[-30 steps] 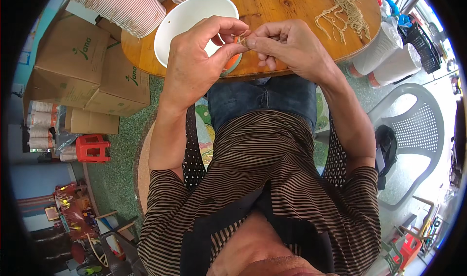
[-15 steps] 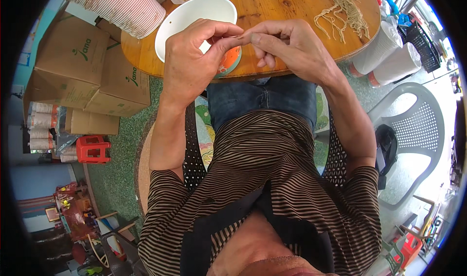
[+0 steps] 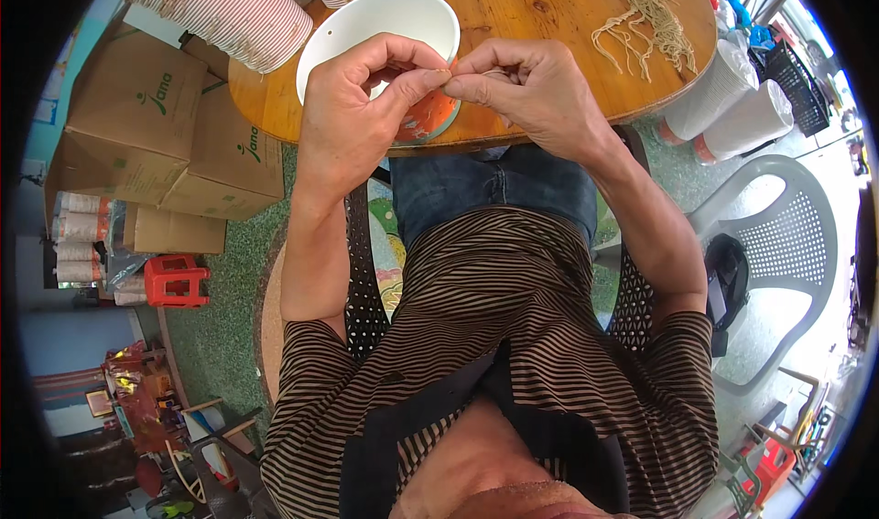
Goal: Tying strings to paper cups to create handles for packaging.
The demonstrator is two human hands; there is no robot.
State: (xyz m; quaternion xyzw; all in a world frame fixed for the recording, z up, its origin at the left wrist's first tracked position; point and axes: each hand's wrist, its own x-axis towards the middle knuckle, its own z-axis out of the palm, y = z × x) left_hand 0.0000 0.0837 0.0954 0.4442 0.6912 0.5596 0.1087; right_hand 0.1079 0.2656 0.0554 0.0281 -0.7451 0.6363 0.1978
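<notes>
Over the table's near edge, my left hand [image 3: 352, 116] and my right hand [image 3: 540, 93] meet fingertip to fingertip, each in a pinch. Whatever lies between the fingertips is too small to make out. Just behind and under my left hand a paper bucket [image 3: 385, 16] lies tipped on the table, its white inside facing up and left. A small hole shows near its rim, and its orange patterned outside peeks out below the fingers. A loose bunch of beige twine [image 3: 655, 25] rests on the table to the right, apart from both hands.
Nested striped buckets [image 3: 220, 16] lie at the wooden table's [image 3: 540, 6] far left, with more behind. Cardboard boxes [image 3: 128, 107] and a red stool [image 3: 176, 281] are on the left. Wrapped white stacks [image 3: 746, 121] and a grey plastic chair [image 3: 783, 226] stand on the right.
My right hand has shifted slightly left, and the fingertips of both hands now press together closer. The bucket has turned and moved a little to the right.
</notes>
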